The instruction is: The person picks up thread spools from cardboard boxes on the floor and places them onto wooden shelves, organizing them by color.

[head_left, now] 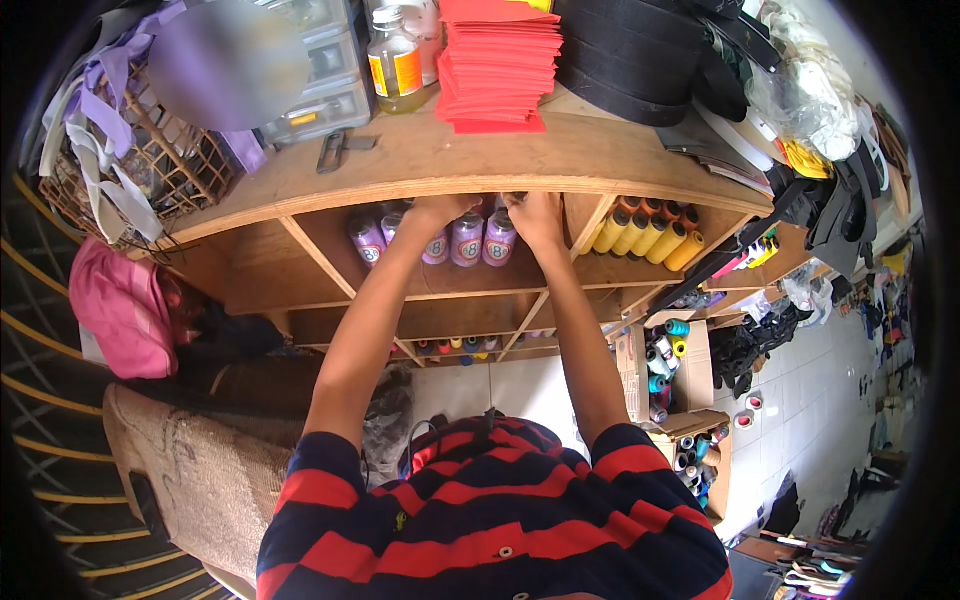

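Both my arms reach into a wooden shelf compartment that holds several purple thread spools [467, 240] standing upright with round labels. My left hand [447, 207] is above the front row, its fingers curled inward and partly hidden under the shelf's top edge. Just right of the spools, my right hand [536, 215] has its fingers bent toward the left hand. A small dark part shows at its fingertips; what either hand holds cannot be made out. The back of the compartment is hidden by the top board.
Yellow thread spools [652, 243] lie in the compartment to the right. On the top board [400, 155] stand a stack of red sheets [500, 65], a glass jar [396, 60] and black strap rolls [630, 60]. Boxes of spools [690, 375] sit lower right; a wicker basket [170, 150] is left.
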Tool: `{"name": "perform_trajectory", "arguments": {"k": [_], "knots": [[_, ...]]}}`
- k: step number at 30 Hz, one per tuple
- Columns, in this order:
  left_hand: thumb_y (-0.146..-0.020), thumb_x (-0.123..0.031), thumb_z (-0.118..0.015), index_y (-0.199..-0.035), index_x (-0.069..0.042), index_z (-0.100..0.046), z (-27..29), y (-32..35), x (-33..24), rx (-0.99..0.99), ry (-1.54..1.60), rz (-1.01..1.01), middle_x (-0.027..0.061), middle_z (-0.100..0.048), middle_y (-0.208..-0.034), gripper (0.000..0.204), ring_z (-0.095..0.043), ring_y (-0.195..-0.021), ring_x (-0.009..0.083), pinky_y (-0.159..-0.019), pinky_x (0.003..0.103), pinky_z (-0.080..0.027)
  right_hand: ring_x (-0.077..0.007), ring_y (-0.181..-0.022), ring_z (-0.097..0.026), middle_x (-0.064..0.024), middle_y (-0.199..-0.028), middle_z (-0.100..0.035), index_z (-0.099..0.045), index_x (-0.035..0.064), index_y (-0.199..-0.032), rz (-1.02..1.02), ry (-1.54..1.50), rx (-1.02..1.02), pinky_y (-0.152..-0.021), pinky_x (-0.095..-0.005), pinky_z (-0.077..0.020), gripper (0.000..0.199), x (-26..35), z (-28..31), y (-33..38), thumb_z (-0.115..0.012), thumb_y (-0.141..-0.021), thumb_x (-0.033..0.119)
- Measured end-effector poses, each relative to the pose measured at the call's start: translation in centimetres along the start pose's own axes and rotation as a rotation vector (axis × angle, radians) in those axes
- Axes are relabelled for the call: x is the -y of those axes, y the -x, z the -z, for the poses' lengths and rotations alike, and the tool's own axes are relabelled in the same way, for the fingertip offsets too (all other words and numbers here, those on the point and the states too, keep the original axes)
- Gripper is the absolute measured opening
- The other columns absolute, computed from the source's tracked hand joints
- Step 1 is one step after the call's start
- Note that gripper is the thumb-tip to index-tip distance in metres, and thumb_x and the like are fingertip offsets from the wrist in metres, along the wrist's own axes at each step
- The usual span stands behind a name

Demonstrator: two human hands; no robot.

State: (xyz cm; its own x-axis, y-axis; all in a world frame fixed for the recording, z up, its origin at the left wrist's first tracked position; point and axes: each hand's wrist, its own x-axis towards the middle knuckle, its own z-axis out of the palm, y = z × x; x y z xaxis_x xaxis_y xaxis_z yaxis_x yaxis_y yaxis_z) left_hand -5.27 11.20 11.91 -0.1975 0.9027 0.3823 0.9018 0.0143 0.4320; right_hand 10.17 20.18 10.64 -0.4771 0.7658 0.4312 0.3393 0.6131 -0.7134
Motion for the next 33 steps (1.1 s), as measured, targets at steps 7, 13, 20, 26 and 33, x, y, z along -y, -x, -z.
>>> {"name": "perform_trajectory", "arguments": {"k": [7, 13, 20, 26, 33], "knots": [[-0.075, -0.022, -0.073, -0.11, -0.008, -0.065, -0.2, -0.3, -0.3, -0.096, -0.167, -0.015, 0.0142, -0.064, -0.11, 0.039, -0.057, -0.106, 0.0348, -0.093, 0.043, -0.044, -0.0426, -0.097, -0.06, -0.024, -0.102, -0.063, -0.062, 0.0019, -0.104, -0.032, 0.092, 0.007, -0.083, -0.0484, -0.0485, 0.03, 0.2, -0.1, -0.2, -0.068, -0.077, 0.014], [-0.076, -0.02, -0.071, -0.106, -0.007, -0.066, 0.5, 0.1, -0.7, 0.011, -0.066, 0.101, 0.0147, -0.067, -0.101, 0.032, -0.06, -0.099, 0.036, -0.086, 0.043, -0.047, -0.041, -0.101, -0.059, -0.0234, -0.108, -0.062, -0.063, 0.0013, -0.106, -0.024, 0.09, 0.12, -0.086, -0.0453, -0.0483, 0.035, 1.4, 0.4, -0.5, -0.072, -0.076, 0.017], [-0.079, -0.008, -0.063, -0.098, 0.0, -0.065, 2.7, 2.9, -2.3, -0.458, 0.039, 0.09, 0.0188, -0.067, -0.094, 0.021, -0.061, -0.092, 0.0382, -0.082, 0.043, -0.047, -0.0403, -0.103, -0.059, -0.0233, -0.106, -0.064, -0.063, -0.0002, -0.107, 0.037, 0.029, 0.139, -0.088, -0.0441, -0.0463, 0.04, -1.4, -0.5, -1.5, -0.076, -0.075, 0.02], [-0.075, 0.004, -0.062, -0.094, 0.006, -0.063, 3.4, 5.0, -4.7, -0.842, 0.161, 0.127, 0.0223, -0.066, -0.09, 0.019, -0.061, -0.089, 0.0414, -0.079, 0.044, -0.046, -0.0407, -0.111, -0.055, -0.0267, -0.114, -0.06, -0.059, -0.0028, -0.113, 0.026, 0.088, 0.289, -0.092, -0.044, -0.044, 0.046, 0.2, -0.6, -1.5, -0.075, -0.078, 0.021], [-0.078, 0.0, -0.066, -0.096, 0.009, -0.061, 4.5, 6.4, -4.8, -0.881, 0.267, 0.253, 0.0221, -0.066, -0.088, 0.021, -0.061, -0.081, 0.0366, -0.078, 0.041, -0.046, -0.04, -0.121, -0.048, -0.0244, -0.126, -0.054, -0.052, 0.0007, -0.126, 0.047, 0.167, 0.347, -0.099, -0.0433, -0.0388, 0.056, 4.4, -0.1, -0.5, -0.073, -0.08, 0.025]]}}
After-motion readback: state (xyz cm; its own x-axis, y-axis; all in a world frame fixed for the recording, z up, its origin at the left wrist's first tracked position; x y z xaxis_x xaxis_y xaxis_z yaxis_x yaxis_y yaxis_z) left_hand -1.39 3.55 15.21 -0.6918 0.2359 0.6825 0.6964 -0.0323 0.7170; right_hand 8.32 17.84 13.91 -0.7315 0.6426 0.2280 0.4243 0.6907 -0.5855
